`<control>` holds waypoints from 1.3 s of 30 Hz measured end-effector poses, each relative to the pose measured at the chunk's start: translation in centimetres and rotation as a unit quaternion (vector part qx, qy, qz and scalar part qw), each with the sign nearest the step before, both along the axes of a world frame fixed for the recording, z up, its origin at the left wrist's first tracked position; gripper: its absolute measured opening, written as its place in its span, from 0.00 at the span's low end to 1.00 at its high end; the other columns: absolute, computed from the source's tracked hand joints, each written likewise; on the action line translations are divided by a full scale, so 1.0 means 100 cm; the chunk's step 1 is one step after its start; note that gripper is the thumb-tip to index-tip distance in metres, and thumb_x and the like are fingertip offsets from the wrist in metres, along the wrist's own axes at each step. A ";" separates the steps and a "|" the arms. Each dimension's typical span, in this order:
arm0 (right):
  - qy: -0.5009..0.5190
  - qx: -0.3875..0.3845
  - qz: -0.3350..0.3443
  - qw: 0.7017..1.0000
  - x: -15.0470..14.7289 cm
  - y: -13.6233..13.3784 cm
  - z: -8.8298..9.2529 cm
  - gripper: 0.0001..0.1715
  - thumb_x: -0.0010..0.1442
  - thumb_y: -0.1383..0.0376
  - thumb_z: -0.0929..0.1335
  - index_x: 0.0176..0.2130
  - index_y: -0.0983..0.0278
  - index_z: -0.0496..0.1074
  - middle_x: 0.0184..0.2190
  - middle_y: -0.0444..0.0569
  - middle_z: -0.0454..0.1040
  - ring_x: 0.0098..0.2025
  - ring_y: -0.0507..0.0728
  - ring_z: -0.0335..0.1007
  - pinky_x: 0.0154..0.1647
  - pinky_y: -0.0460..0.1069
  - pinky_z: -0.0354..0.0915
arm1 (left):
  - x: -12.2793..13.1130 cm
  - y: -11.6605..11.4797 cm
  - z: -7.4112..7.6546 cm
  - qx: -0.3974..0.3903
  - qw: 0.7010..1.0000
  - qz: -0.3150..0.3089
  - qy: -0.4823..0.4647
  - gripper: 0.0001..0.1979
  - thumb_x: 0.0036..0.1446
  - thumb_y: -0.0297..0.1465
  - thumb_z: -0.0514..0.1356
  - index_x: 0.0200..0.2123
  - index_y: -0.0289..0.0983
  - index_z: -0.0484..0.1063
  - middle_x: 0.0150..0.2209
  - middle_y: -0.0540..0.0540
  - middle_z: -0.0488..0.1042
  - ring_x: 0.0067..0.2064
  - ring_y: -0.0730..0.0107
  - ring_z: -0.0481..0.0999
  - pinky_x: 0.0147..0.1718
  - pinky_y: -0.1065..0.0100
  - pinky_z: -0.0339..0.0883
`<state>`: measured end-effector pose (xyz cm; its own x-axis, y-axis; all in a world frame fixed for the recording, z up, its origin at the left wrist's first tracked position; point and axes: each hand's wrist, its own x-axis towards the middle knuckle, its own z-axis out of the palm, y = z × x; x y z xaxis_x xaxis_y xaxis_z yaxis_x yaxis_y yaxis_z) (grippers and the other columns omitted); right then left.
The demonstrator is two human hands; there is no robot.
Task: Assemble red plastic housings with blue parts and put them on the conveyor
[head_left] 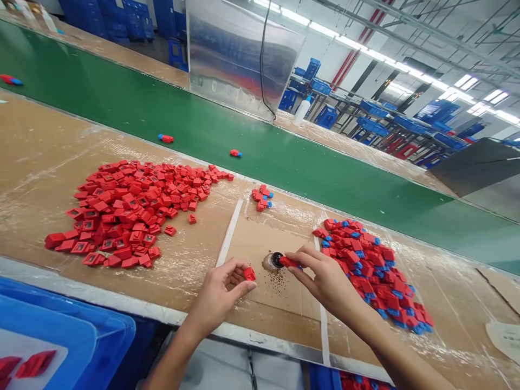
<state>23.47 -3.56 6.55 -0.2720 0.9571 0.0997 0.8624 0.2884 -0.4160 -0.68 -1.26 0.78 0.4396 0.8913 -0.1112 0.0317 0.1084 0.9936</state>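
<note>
My left hand (pixel 221 287) pinches a small red plastic block (pixel 249 273) between thumb and fingers, above the cardboard. In my right hand (pixel 320 271) is a red and blue plastic piece (pixel 289 262), its red end at the dark top of a small round jar (pixel 273 261). Whether the piece touches the jar I cannot tell. Brown specks (pixel 277 281) lie scattered around the jar's base. Left of my hands spreads a large pile of red blocks (pixel 130 208). Beyond my right hand is a heap of red pieces with blue ends (pixel 371 265).
A green conveyor belt (pixel 195 122) runs behind the bench, carrying a few red and blue pieces (pixel 166 138). A small cluster of pieces (pixel 262 197) sits near the belt's edge. Blue bins (pixel 109 330) stand at lower left. A metal panel (pixel 239 59) rises beyond the belt.
</note>
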 end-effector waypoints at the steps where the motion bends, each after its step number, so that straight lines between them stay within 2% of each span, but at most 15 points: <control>1: -0.003 0.004 0.003 1.000 0.000 0.000 0.000 0.11 0.65 0.66 0.64 0.46 0.63 0.72 0.37 0.50 0.72 0.37 0.56 0.71 0.38 0.51 0.67 | 0.000 0.000 0.000 0.001 1.000 -0.002 -0.003 0.11 0.55 0.36 0.63 0.39 0.37 0.72 0.33 0.49 0.74 0.35 0.71 0.71 0.37 0.70 0.65; 7: -0.011 0.032 0.010 0.999 -0.004 0.003 0.008 0.12 0.65 0.66 0.63 0.46 0.64 0.72 0.37 0.51 0.73 0.38 0.57 0.71 0.38 0.51 0.68 | 0.006 -0.006 -0.002 -0.046 0.997 -0.010 -0.067 0.10 0.54 0.33 0.64 0.39 0.36 0.73 0.32 0.50 0.73 0.35 0.72 0.70 0.36 0.72 0.64; 14: 0.036 0.048 -0.002 0.998 -0.009 0.006 0.016 0.12 0.65 0.65 0.64 0.47 0.63 0.72 0.39 0.52 0.73 0.40 0.57 0.71 0.41 0.52 0.68 | 0.014 -0.010 -0.006 -0.109 0.987 -0.026 -0.118 0.10 0.52 0.28 0.65 0.39 0.36 0.72 0.33 0.50 0.73 0.35 0.73 0.70 0.36 0.72 0.65; 20: 0.115 0.000 0.023 0.993 -0.027 -0.008 0.022 0.13 0.66 0.66 0.64 0.49 0.61 0.71 0.40 0.50 0.73 0.40 0.55 0.71 0.41 0.49 0.67 | 0.010 -0.009 -0.004 -0.122 0.985 -0.036 -0.119 0.09 0.52 0.27 0.65 0.38 0.35 0.73 0.31 0.50 0.74 0.34 0.74 0.71 0.35 0.73 0.65; 28: 0.136 -0.052 0.020 0.989 -0.036 -0.015 0.012 0.13 0.65 0.65 0.64 0.50 0.60 0.71 0.39 0.48 0.73 0.39 0.54 0.71 0.41 0.48 0.66 | 0.011 -0.008 0.000 -0.107 0.986 -0.037 -0.120 0.09 0.52 0.27 0.65 0.39 0.35 0.76 0.32 0.49 0.76 0.35 0.73 0.72 0.38 0.72 0.65; 39: 0.151 -0.057 0.019 0.987 -0.040 -0.020 0.002 0.12 0.66 0.65 0.64 0.48 0.60 0.72 0.39 0.50 0.73 0.39 0.55 0.71 0.40 0.49 0.67 | 0.010 -0.012 0.000 -0.115 0.985 -0.045 -0.118 0.11 0.52 0.28 0.64 0.41 0.34 0.77 0.31 0.48 0.75 0.34 0.71 0.71 0.36 0.71 0.64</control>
<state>19.46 -5.59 6.78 -0.2825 0.9564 0.0739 0.6836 0.2547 -0.6840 0.34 -2.42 0.82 0.5531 0.8107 -0.1919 -0.1771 0.3395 0.9238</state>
